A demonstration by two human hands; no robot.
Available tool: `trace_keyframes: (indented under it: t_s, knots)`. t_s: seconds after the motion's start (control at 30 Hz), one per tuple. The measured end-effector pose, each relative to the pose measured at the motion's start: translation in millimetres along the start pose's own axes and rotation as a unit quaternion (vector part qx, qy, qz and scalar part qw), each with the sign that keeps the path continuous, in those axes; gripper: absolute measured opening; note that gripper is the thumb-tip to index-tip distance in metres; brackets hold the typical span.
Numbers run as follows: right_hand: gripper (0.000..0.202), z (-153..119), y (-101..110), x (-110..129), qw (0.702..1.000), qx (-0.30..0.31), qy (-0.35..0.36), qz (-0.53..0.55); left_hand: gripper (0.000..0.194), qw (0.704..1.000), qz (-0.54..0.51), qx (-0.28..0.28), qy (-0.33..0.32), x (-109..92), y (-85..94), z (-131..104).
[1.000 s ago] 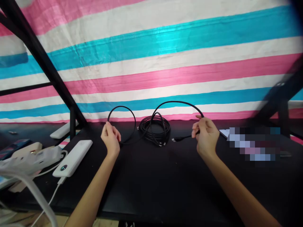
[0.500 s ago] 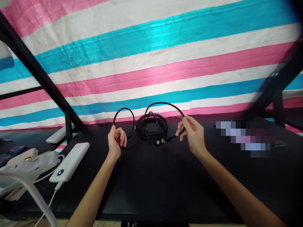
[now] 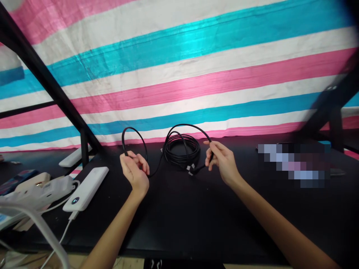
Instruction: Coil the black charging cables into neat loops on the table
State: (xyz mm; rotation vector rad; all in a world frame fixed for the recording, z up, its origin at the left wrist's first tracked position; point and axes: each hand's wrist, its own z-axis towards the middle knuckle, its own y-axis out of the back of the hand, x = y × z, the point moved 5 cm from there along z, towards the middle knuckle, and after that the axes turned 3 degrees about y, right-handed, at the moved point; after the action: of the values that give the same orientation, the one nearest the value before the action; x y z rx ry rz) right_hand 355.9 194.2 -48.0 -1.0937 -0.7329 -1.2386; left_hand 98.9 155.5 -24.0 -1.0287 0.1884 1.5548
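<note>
A long black cable (image 3: 182, 149) lies partly coiled on the black table, with loose lengths rising from it on both sides. My left hand (image 3: 136, 170) is closed around one length, which bends up in a loop above the fingers. Between thumb and fingers, my right hand (image 3: 221, 158) pinches another length that arches over from the coil. Just left of my right hand, a connector end (image 3: 191, 169) with pale tips rests on the table in front of the coil.
A white power bank (image 3: 85, 188) with a plugged-in white cord lies on the left. Beyond it are a white power strip (image 3: 53, 188) and a second white block (image 3: 74, 157). Black frame bars (image 3: 56, 93) slant at both sides. A striped sheet (image 3: 179, 74) hangs behind.
My left hand has shifted left and turned, carrying its cable loop. My right hand has moved slightly left, still pinching the cable. The connector end has swung a little.
</note>
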Motion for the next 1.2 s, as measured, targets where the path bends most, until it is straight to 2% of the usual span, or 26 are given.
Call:
trace_keyframes:
  t_s: [0.13, 0.2, 0.37, 0.53, 0.63, 0.73, 0.8, 0.87, 1.03, 1.2]
  knots:
    - [0.038, 2, 4, -2, 0.999, -0.017, 0.005, -0.032, 0.033, 0.999, 0.033, 0.015, -0.010, 0, -3.2, -4]
    - [0.039, 3, 8, -1, 0.998, -0.032, 0.017, -0.061, 0.033, 0.999, 0.036, -0.005, 0.004, 2, 0.3, 0]
    - [0.037, 6, 20, 6, 0.990, -0.085, 0.039, -0.103, 0.017, 0.988, 0.020, -0.146, 0.051, 10, 28.6, 28]
    - [0.035, 9, 29, 13, 0.986, -0.123, 0.053, -0.103, 0.022, 0.965, 0.019, -0.256, 0.050, 6, 60.2, 52]
    - [0.032, 13, 38, 20, 0.981, -0.158, 0.077, -0.077, 0.022, 0.953, 0.023, -0.299, 0.047, 4, 76.2, 60]
    - [0.032, 17, 52, 28, 0.970, -0.213, 0.107, -0.043, 0.021, 0.948, 0.023, -0.315, 0.045, 5, 88.3, 65]
    - [0.035, 20, 59, 32, 0.963, -0.239, 0.117, -0.032, 0.020, 0.949, 0.024, -0.311, 0.038, 7, 91.0, 67]
    - [0.038, 22, 61, 31, 0.963, -0.240, 0.121, -0.033, 0.017, 0.956, 0.026, -0.290, 0.022, 8, 87.0, 66]
    - [0.041, 23, 46, 19, 0.983, -0.155, 0.103, -0.011, 0.024, 0.981, 0.039, -0.186, -0.025, 3, 54.8, 50]
    - [0.037, 23, 36, 15, 0.989, -0.093, 0.116, 0.012, 0.030, 0.993, 0.054, -0.097, -0.027, -1, 27.7, 30]
